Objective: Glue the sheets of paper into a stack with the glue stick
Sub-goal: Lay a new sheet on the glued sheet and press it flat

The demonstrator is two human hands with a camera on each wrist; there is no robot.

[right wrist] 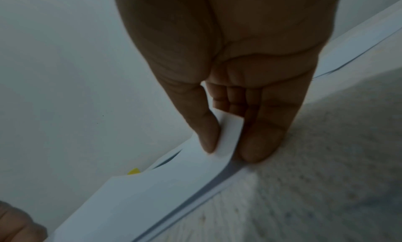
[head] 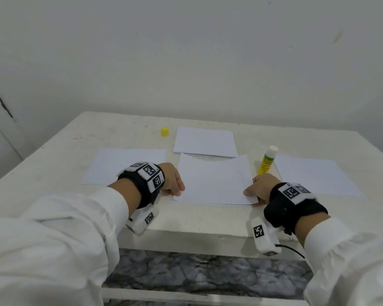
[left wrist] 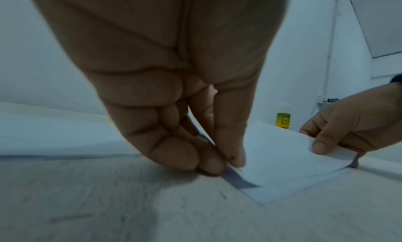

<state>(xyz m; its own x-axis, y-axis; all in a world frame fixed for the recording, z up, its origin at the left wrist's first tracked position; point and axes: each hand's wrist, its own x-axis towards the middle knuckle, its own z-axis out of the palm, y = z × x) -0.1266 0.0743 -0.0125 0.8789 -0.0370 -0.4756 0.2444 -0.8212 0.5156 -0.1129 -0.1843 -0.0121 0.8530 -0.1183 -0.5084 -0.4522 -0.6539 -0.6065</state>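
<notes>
The top sheet [head: 215,181] lies near the front edge of the table [head: 53,151], at its middle, over another sheet whose edge shows just below it in the left wrist view. It is judged light, thin and limp: it will bow under its own weight, crease if pinched hard, and slide readily on the sheet beneath. Take hold at the two near corners, as is done here. The left hand [head: 171,180] pinches the near left corner between thumb and curled fingers [left wrist: 208,163], fingertips touching the table. The right hand [head: 261,187] pinches the near right corner, thumb [right wrist: 206,135] on top and fingers underneath, and that corner curls upward off the lower sheet. Farther back, the glue stick [head: 266,160] stands upright and uncapped just beside the sheet's far right corner. A single sheet [head: 124,165] lies toward the left edge and another [head: 314,177] toward the right edge. A small pile of sheets [head: 205,142] sits behind the top sheet, and the yellow cap [head: 164,131] stands just left of that pile.
</notes>
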